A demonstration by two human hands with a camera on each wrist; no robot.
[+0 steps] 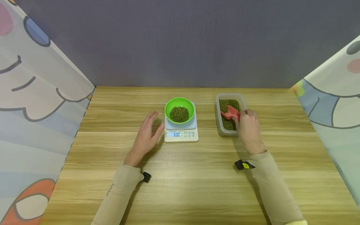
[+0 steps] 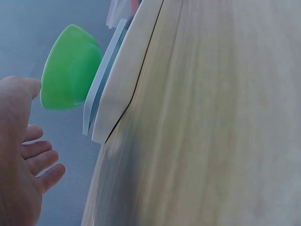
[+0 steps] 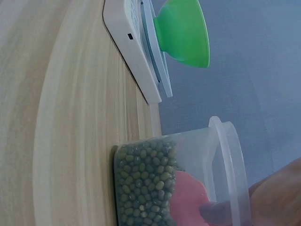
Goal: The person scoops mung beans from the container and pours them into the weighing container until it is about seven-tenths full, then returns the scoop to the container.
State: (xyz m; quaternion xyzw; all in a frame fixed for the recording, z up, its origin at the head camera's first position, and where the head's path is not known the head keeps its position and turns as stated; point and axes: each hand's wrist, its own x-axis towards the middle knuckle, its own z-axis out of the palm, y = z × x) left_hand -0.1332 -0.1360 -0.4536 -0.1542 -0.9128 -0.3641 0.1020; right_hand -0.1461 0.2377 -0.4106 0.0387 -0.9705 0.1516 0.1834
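Note:
A green bowl (image 1: pixel 172 116) holding a heap of mung beans (image 1: pixel 180 114) sits on a white kitchen scale (image 1: pixel 181 137), whose display reads 60.0. To the right stands a clear plastic container (image 1: pixel 220 129) partly filled with mung beans (image 3: pixel 143 181). My right hand (image 1: pixel 248 129) grips a red scoop (image 1: pixel 231 111) at the container's right side, with the scoop inside against the beans. In the right wrist view the scoop shows through the container wall. My left hand (image 1: pixel 145 136) is beside the scale's left edge, fingers extended and holding nothing.
Everything stands on a wood-grain table (image 1: pixel 197 187). A grey panel (image 1: pixel 194 43) rises behind its far edge, and cartoon-printed sheets (image 1: pixel 36 93) hang at both sides. A black strap piece (image 1: pixel 146 177) sits at the left wrist.

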